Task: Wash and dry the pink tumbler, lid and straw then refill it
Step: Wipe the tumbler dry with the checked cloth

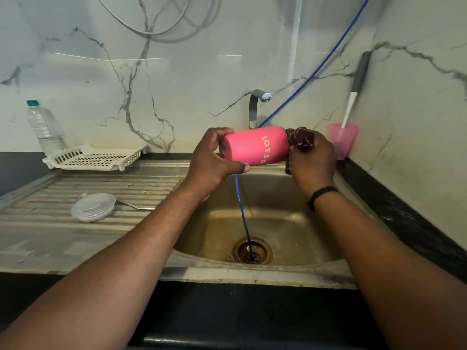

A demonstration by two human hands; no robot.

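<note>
I've got the left hand [211,157] wrapped round the base end of the pink tumbler [255,145], thumb underneath, fingers curled over the top, a firm grip. The tumbler lies on its side in the air above the sink [290,223], base to the left, mouth to the right, white lettering facing me. At the mouth end my right hand [313,160] is bunched around a dark red cloth [300,138], fingers curled tight on it, the cloth pressed against the tumbler's rim; I cannot tell how far it goes inside. A black band [321,194] sits on that wrist.

Moving outward: the tap [257,104] stands just behind the tumbler, and a blue tube [242,210] runs down from the wall into the drain [251,251]. On the draining board to the left lies the clear lid [93,207], flat, with a thin metal straw [134,205] touching its right edge. Further back, a white slotted tray [96,157] and beside it a plastic water bottle [45,127] with a green cap, upright. In the right corner, a pink cup [343,142] holds a brush [353,97] leaning on the wall.
</note>
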